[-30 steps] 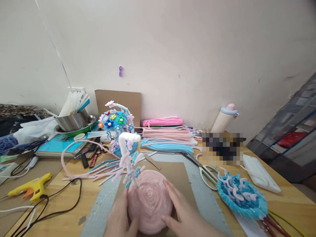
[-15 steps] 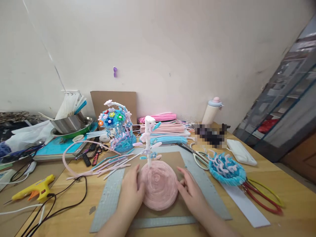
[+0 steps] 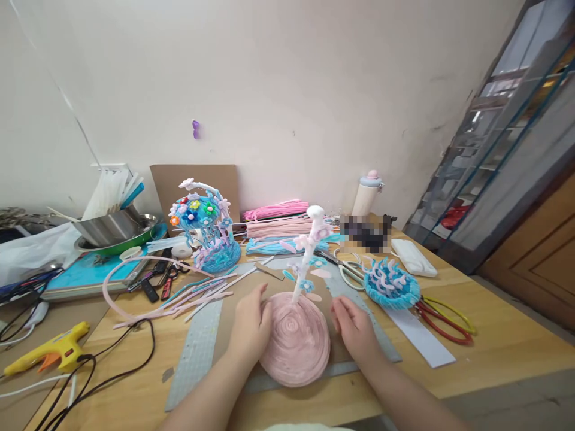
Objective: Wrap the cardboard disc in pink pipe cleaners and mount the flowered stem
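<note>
A round pink coiled base (image 3: 294,341) lies near the front of the cardboard. From its back edge rises a white fuzzy stem (image 3: 306,263), leaning right, with pink and blue flowers and leaves on it. My left hand (image 3: 251,320) grips the left rim of the base, thumb along the edge and other fingers partly hidden. Just off the right rim, my right hand (image 3: 354,326) has its fingers curled together with nothing visible in them.
A blue flowered ornament (image 3: 202,227) stands behind left, near loose pipe cleaners (image 3: 202,296). The yellow glue gun (image 3: 54,350) and its black cord lie left. To the right are scissors (image 3: 353,275), a blue fringed piece (image 3: 390,284), a white power bank (image 3: 414,257) and a bottle (image 3: 366,194).
The base has turned, and its stem has swung from the left side to the right. My right hand has left the rim and its fingers have curled in. The view has shifted right.
</note>
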`<act>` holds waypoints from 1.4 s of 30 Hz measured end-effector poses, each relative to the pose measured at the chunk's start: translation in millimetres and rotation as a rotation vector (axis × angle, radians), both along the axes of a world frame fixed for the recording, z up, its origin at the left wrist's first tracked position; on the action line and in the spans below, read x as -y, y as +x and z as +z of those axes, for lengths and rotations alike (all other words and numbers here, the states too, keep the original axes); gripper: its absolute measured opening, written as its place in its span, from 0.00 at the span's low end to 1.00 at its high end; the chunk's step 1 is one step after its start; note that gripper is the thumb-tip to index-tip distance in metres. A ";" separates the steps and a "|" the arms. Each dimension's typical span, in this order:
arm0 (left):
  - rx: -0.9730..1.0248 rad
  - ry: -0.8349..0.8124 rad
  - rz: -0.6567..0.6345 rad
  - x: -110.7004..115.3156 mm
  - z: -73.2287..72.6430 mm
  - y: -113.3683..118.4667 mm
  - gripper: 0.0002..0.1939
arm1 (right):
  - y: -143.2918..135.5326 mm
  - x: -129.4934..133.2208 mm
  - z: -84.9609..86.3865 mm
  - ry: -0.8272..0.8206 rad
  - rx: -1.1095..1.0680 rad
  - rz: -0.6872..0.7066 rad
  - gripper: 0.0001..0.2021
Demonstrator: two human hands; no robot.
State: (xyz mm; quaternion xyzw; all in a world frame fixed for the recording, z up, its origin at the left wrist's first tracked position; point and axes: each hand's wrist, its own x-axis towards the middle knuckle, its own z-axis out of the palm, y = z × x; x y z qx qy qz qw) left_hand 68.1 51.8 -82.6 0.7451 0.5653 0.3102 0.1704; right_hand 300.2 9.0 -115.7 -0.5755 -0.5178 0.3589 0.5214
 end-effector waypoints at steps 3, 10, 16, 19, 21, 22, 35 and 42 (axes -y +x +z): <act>0.006 0.031 0.063 12.7 3.6 -3.1 0.21 | 4.6 -7.6 -0.3 0.007 -0.061 -0.050 0.20; -0.280 0.140 -0.118 75.0 -34.9 -15.3 0.28 | -2.0 -16.4 -5.0 -0.017 -0.186 0.082 0.23; -0.608 0.008 -0.275 45.4 -9.4 -23.3 0.33 | -0.7 -12.2 -8.8 -0.090 -0.251 0.084 0.24; -0.624 -0.114 -0.281 21.8 21.4 -21.4 0.37 | -1.9 -9.5 -10.3 -0.135 -0.283 0.091 0.24; -0.615 -0.122 -0.247 11.4 30.6 -12.3 0.34 | -3.0 -7.3 -8.7 -0.144 -0.293 0.093 0.24; -0.607 -0.115 -0.242 8.2 30.8 -5.6 0.32 | -3.0 -6.7 -6.6 -0.133 -0.294 0.081 0.23; -0.502 -0.160 -0.634 0.3 8.9 -4.3 0.41 | 9.9 -61.7 131.9 0.511 -0.290 -0.054 0.10; -0.483 -0.126 -0.807 -7.4 10.6 -21.3 0.47 | -4.6 -59.0 141.9 0.487 -0.283 0.156 0.08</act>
